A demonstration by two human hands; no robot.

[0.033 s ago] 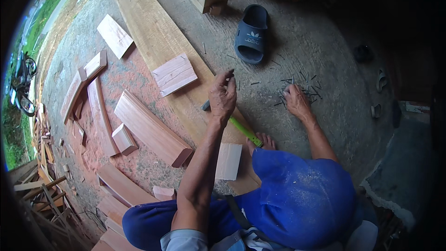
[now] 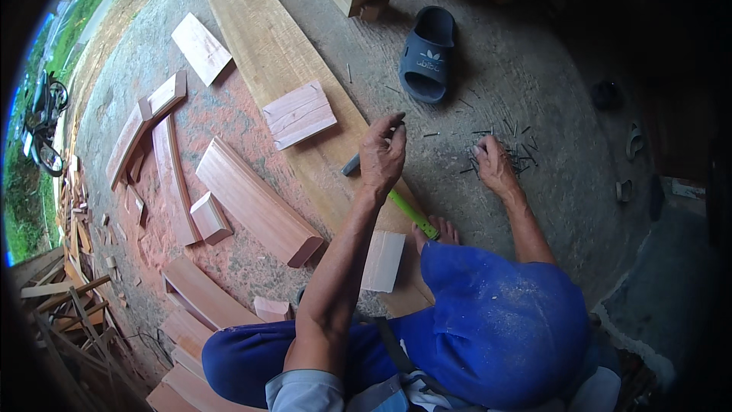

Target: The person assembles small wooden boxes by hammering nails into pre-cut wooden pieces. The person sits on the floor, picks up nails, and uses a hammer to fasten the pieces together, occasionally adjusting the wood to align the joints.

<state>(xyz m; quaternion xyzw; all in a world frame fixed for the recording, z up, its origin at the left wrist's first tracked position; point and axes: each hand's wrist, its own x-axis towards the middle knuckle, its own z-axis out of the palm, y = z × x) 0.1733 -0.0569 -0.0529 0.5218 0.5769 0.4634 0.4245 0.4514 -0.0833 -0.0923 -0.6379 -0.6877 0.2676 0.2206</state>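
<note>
A slim dark nail [image 2: 397, 121] is pinched in the left hand [image 2: 381, 159] above a long pale plank [image 2: 278, 57]. The right hand [image 2: 494, 166] is spread over scattered nails [image 2: 512, 149] on rough concrete.

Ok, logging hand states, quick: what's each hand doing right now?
Left hand: closed, pinching a nail in its fingertips.
Right hand: fingers down on the pile of nails; grip cannot be told.

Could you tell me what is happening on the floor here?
A person sits on the concrete floor among cut wood pieces. The left hand is raised over a long plank, pinching something small. The right hand reaches into a scatter of nails. A green-handled hammer lies on the plank.
</note>
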